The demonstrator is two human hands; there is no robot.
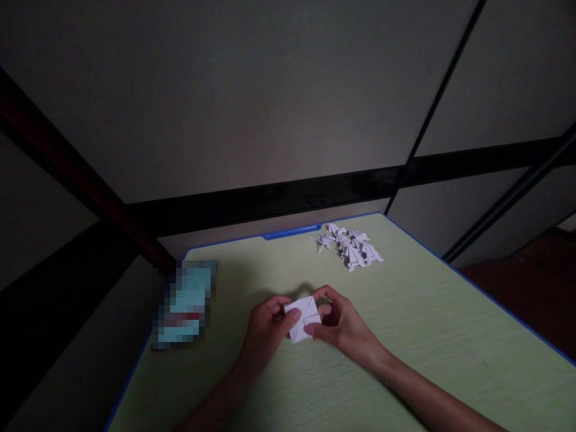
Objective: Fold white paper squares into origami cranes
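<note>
Between my two hands is a small folded square of white paper (305,313), with crease lines and flaps showing on its upper face. My left hand (270,321) pinches its left side, thumb on top and fingers behind. On the right side, my right hand (335,318) grips the edge with the thumb near the lower corner and the index finger at the upper corner. The paper is held above the table, tilted toward me. Beyond my hands, a cluster of folded white paper figures (353,247) lies at the table's far side.
The light green table (405,324) has a blue edge and a blue strip (292,232) along its far side. A pixelated, turquoise flat item (191,300) lies at the left edge. Behind the table stand grey panels (270,108) with a dark band.
</note>
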